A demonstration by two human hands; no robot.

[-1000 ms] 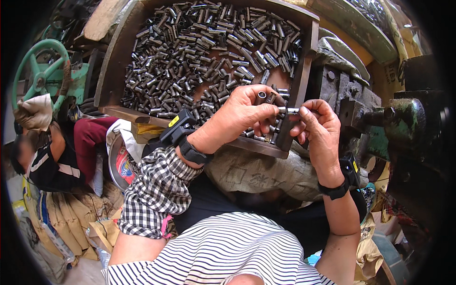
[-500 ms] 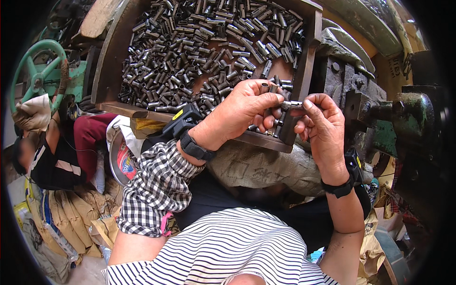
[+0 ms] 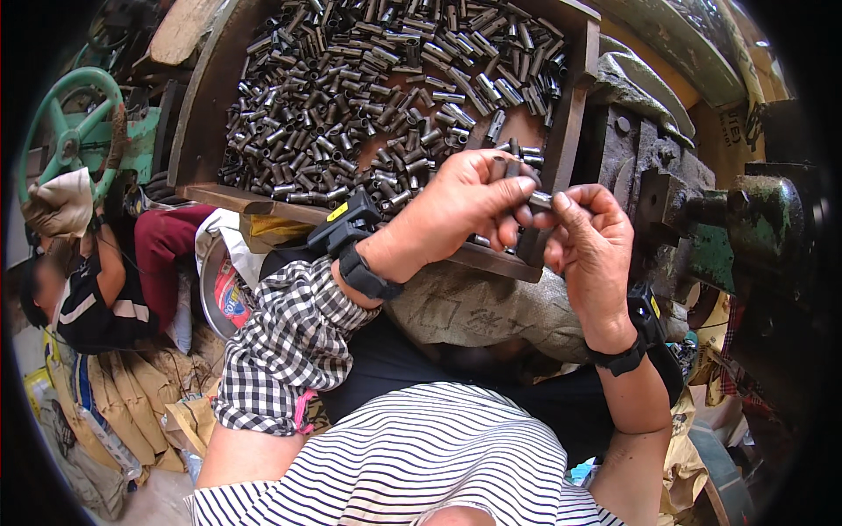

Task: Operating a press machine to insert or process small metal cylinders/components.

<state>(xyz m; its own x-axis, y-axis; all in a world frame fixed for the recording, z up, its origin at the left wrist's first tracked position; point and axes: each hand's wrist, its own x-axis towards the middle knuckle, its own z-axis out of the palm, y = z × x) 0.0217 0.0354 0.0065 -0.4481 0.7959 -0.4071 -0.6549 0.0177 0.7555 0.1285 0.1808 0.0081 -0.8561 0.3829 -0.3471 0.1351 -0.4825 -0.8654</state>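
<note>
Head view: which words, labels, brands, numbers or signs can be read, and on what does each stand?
Printed wording is described, not copied.
Brown packaging, upper right: dark print, partly legible.
Red-and-blue printed piece, left: blurred lettering.
Greyish sack: faint dark marks, unreadable.
Left wrist device and right wrist device: yellow labels, too small to read.

On my left, a green spoked metal wheel (image 3: pixel 67 148) is standing beyond creased brown paper sacks (image 3: pixel 114 399) and pale grey floor (image 3: pixel 162 497); a dark, grimy metal machine (image 3: pixel 761 219) is flanking my right.
</note>
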